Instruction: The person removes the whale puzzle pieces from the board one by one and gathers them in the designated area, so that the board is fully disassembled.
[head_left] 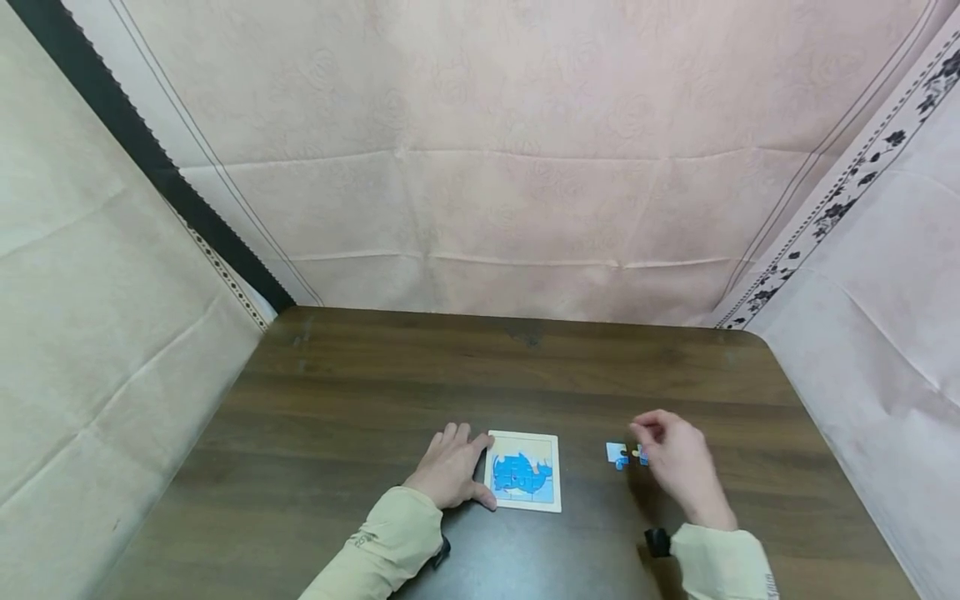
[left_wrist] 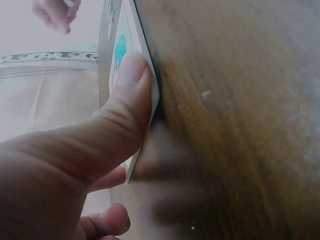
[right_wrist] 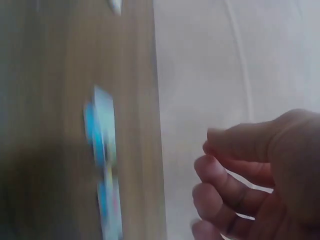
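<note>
A small framed jigsaw puzzle point(head_left: 525, 505) with a blue whale picture lies flat on the table. My left hand point(head_left: 448, 468) holds it by its left side, the thumb at the near corner and the fingers toward the far corner. In the left wrist view the thumb point(left_wrist: 131, 82) lies against the frame's edge. To the right are loose puzzle pieces point(head_left: 616, 451), blue and white, blurred in the right wrist view. My right hand point(head_left: 678, 462) hovers over them, fingers loosely bent, thumb and index tips together. No piece shows between those tips.
The brown wooden table point(head_left: 420, 358) runs back to a pale cloth wall point(head_left: 525, 208). Cloth also hangs on the left and right sides. A dark band point(head_left: 165, 175) edges the left cloth; a flowered border point(head_left: 832, 208) runs down the right one.
</note>
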